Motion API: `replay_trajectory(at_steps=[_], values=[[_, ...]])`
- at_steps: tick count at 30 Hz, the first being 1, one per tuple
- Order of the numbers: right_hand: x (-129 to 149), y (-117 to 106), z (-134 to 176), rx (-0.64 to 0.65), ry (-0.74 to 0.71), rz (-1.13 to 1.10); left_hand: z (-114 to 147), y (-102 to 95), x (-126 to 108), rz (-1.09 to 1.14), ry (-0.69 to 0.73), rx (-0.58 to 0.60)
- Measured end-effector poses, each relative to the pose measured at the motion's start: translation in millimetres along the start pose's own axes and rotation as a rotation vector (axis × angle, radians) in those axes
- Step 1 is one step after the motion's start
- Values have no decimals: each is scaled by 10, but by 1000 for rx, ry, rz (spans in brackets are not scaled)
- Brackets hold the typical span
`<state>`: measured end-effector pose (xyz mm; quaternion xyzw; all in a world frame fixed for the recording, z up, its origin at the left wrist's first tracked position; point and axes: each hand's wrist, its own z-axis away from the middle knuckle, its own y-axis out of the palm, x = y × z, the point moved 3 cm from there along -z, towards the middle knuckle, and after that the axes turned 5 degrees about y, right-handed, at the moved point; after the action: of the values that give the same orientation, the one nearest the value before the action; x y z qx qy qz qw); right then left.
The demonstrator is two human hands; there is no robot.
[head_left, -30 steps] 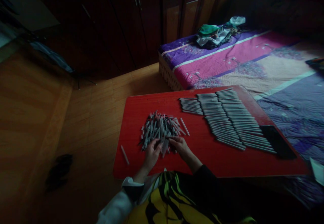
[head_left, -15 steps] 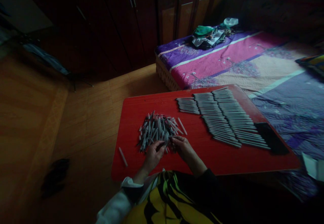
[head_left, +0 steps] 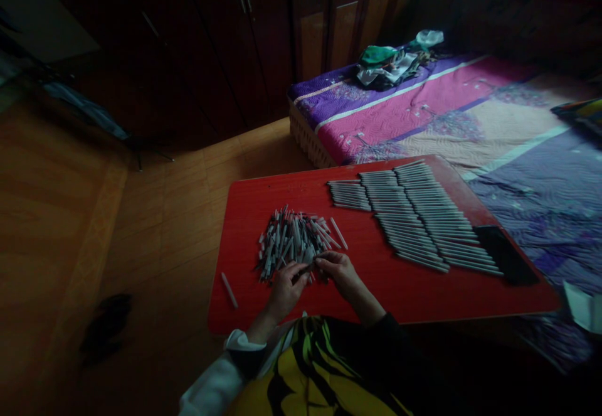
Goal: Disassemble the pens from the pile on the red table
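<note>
The left hand (head_left: 286, 287) and right hand (head_left: 337, 268) met at the pile's near edge, thumbs and fingers drawn in narrowly around something small; blur and gloom left it impossible to tell what either gripped. From 10 to 12 o'clock of them spread the heap of slim pieces (head_left: 289, 237), pale and dark, lying crosswise. One loose pale stick (head_left: 229, 290) lay at 9 o'clock, another light stick (head_left: 339, 233) at 1. At 2 o'clock the ordered rows of sticks (head_left: 404, 215) covered much of the red table (head_left: 348, 297). A small part could have slipped from those fingertips into the heap; a sleeve sweeping toward 2 o'clock might have skewed the rows.
</note>
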<state>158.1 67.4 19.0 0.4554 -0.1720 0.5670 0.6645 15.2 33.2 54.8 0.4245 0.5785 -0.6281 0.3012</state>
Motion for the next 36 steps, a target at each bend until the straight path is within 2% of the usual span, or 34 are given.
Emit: replay_trajectory(at_steps=[7, 12, 16, 23, 28, 36], values=[[24, 15, 25, -8, -32, 80, -11, -10, -27, -44, 44, 27], [28, 13, 10, 7, -102, 224, -7, -12, -7, -158, 82, 62], [35, 21, 12, 23, -105, 288, -8, -25, 2, -215, 80, 78], [79, 23, 80, 120, -47, 140, -23, -74, -44, -161, 73, 60], [90, 13, 113, 95, -29, 104, -37, -104, -103, -182, 99, 99], [25, 19, 97, -2, -148, 337, -36, -92, -132, -246, 110, 107]])
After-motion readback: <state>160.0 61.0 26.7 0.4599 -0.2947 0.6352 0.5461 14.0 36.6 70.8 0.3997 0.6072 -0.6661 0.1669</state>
